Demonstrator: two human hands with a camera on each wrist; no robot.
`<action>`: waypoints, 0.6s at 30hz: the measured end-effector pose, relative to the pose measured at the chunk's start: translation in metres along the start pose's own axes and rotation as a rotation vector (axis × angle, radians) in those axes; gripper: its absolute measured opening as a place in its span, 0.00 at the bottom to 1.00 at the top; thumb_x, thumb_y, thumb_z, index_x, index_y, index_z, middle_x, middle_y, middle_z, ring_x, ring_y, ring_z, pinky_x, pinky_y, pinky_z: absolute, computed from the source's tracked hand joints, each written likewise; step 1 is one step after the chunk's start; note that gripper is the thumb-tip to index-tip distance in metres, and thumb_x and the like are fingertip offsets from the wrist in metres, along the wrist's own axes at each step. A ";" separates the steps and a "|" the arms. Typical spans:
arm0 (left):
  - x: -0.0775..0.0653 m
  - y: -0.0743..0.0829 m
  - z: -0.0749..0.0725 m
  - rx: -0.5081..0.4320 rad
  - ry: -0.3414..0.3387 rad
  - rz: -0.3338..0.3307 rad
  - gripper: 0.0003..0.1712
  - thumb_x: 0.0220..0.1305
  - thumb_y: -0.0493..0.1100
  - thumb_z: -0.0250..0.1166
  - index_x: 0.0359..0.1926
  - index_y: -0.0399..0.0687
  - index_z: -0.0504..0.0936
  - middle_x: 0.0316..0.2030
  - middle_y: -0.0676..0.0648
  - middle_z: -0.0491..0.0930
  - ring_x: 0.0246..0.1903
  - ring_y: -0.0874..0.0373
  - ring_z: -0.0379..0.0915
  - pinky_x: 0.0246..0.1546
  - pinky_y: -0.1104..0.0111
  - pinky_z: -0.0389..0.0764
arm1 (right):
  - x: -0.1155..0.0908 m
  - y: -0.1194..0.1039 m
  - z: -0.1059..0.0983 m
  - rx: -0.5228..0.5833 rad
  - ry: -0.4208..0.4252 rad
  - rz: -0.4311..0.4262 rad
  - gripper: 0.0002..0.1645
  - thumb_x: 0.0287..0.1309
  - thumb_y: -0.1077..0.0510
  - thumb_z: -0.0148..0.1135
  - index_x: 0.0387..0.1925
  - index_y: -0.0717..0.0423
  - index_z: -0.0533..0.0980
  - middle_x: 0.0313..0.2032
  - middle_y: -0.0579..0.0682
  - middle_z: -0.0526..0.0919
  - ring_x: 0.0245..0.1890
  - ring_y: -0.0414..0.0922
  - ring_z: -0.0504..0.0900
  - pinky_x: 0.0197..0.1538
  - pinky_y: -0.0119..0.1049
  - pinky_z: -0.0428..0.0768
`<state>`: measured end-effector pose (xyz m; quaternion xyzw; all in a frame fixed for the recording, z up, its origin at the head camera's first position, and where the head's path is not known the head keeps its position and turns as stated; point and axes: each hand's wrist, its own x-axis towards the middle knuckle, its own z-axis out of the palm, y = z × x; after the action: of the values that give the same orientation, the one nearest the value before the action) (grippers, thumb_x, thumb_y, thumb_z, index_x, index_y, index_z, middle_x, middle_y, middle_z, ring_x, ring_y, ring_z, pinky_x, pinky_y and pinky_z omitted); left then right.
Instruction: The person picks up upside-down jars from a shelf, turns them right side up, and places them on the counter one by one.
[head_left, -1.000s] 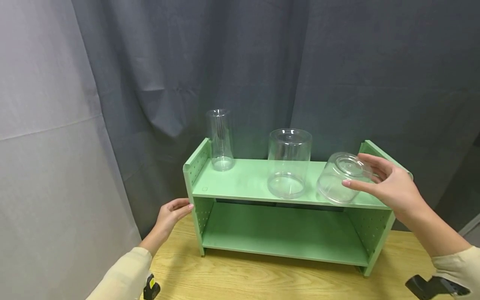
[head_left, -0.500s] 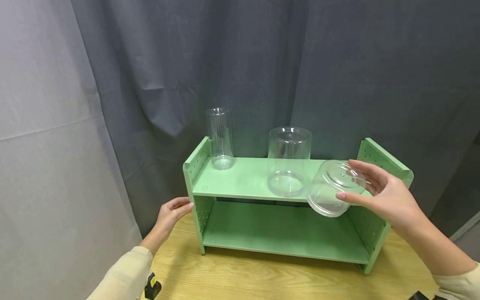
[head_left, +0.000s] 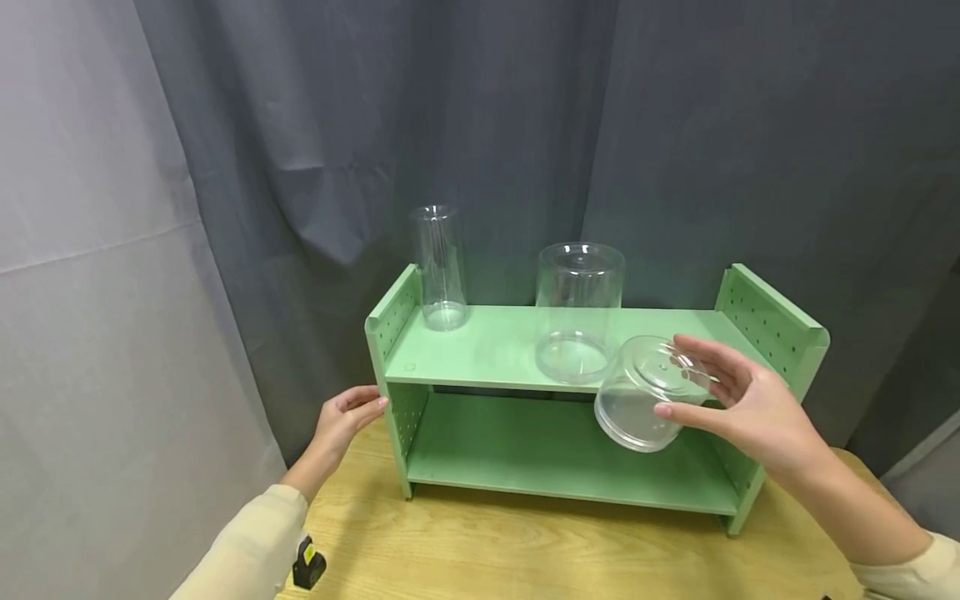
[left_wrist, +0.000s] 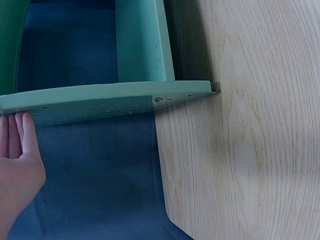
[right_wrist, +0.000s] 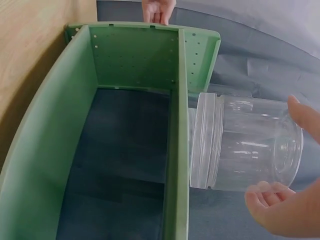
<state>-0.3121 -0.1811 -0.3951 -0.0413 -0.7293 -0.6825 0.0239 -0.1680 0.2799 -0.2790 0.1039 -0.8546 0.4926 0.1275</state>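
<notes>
In the head view my right hand (head_left: 757, 412) grips a clear plastic jar (head_left: 637, 417) near its base, thumb in front and fingers behind. The jar is tilted upside down, its wide ringed end low and to the left, before the upper shelf's front edge. The right wrist view shows that ringed end of the jar (right_wrist: 207, 142) close beside the shelf board. My left hand (head_left: 341, 425) touches the outer left side panel of a green two-tier shelf (head_left: 480, 354). Its fingers (left_wrist: 27, 132) lie straight against the panel in the left wrist view.
A tall narrow clear cylinder (head_left: 444, 275) stands at the upper shelf's left end. A wider clear cylinder (head_left: 577, 317) stands near the middle, close to the held jar. The shelf rests on a wooden table (head_left: 487, 550), with a dark grey curtain (head_left: 495, 125) behind.
My right hand has carried the jar left, down and off the upper shelf, tipping it further. My left hand keeps its place on the side panel.
</notes>
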 end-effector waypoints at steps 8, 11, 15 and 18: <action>0.001 -0.001 -0.001 0.002 -0.005 -0.005 0.27 0.62 0.40 0.65 0.59 0.29 0.71 0.35 0.60 0.80 0.37 0.71 0.80 0.47 0.77 0.81 | -0.003 0.003 0.007 0.011 -0.046 0.028 0.45 0.52 0.56 0.71 0.70 0.44 0.61 0.62 0.29 0.70 0.56 0.14 0.67 0.54 0.08 0.68; 0.002 0.000 -0.002 0.002 -0.010 -0.002 0.27 0.62 0.40 0.65 0.59 0.29 0.71 0.35 0.60 0.80 0.37 0.71 0.80 0.48 0.76 0.81 | -0.004 0.004 0.009 0.051 -0.072 0.032 0.45 0.53 0.58 0.70 0.70 0.46 0.61 0.62 0.30 0.70 0.57 0.16 0.68 0.54 0.08 0.68; 0.003 0.000 -0.002 -0.002 -0.010 0.003 0.28 0.61 0.41 0.66 0.58 0.28 0.72 0.35 0.60 0.81 0.37 0.71 0.80 0.49 0.75 0.82 | -0.004 0.007 0.012 0.072 -0.096 0.051 0.45 0.54 0.58 0.69 0.71 0.46 0.60 0.62 0.28 0.70 0.57 0.16 0.68 0.54 0.09 0.68; 0.003 -0.001 -0.002 -0.001 -0.012 0.002 0.28 0.61 0.41 0.67 0.57 0.28 0.72 0.35 0.60 0.81 0.37 0.71 0.81 0.51 0.73 0.82 | -0.005 0.009 0.015 0.072 -0.109 0.076 0.45 0.54 0.57 0.70 0.71 0.47 0.59 0.63 0.28 0.69 0.56 0.14 0.67 0.54 0.09 0.69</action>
<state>-0.3152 -0.1826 -0.3954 -0.0461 -0.7290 -0.6827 0.0201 -0.1680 0.2717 -0.2950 0.1026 -0.8452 0.5213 0.0584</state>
